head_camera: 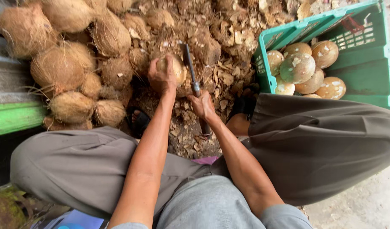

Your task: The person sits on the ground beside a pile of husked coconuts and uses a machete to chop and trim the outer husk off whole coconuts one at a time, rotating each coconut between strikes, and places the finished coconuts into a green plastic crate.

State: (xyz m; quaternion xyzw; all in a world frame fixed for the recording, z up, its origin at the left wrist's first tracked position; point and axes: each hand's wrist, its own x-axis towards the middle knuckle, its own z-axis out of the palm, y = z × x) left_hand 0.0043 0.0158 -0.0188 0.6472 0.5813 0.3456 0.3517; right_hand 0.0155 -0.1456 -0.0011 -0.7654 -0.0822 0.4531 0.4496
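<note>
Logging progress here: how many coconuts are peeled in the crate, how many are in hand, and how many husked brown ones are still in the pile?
Peeled coconuts in the green crate: 7 visible
Coconut in the left hand: 1
Fibrous brown coconuts in the pile: about 12 visible; some are cut off by the frame
Total: about 20

Husked coconuts [68,63] left — crate [364,68] right, peeled coconuts [297,68] inside.

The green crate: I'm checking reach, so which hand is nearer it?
Right. The right hand, gripping the knife, is closer to the green crate; the left hand holds a coconut farther away.
</note>
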